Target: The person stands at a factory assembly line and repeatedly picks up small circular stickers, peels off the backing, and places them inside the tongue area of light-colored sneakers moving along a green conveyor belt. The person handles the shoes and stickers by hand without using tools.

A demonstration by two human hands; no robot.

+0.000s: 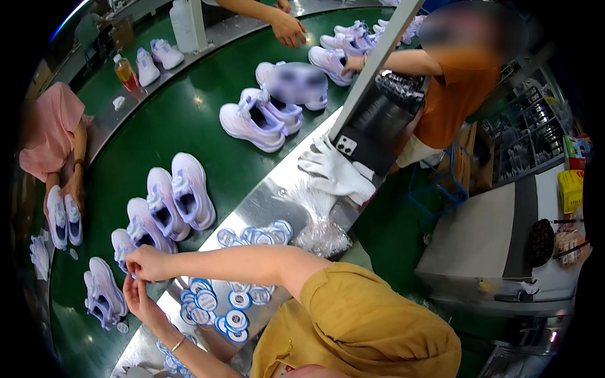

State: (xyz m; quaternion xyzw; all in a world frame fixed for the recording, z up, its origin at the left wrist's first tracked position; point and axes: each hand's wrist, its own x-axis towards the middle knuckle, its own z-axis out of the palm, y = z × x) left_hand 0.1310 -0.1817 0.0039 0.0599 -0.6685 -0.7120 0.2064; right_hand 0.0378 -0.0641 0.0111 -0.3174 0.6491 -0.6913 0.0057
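Observation:
My right hand and my left hand meet at the belt's near edge. Both have their fingertips pinched together, almost touching; whatever is between them is too small to make out. Just behind my right hand is a white-lilac sneaker, partly covered by it. Beyond it in the row stand more sneakers. Left of my hands a pair of sneakers rests on the green belt. Under my right forearm, round white tags with blue rims are spread over the metal ledge.
White gloves, a phone and a clear plastic bag of thin strands lie on the ledge. A metal post rises nearby. Co-workers in pink and orange handle shoes; another's hand reaches over the belt.

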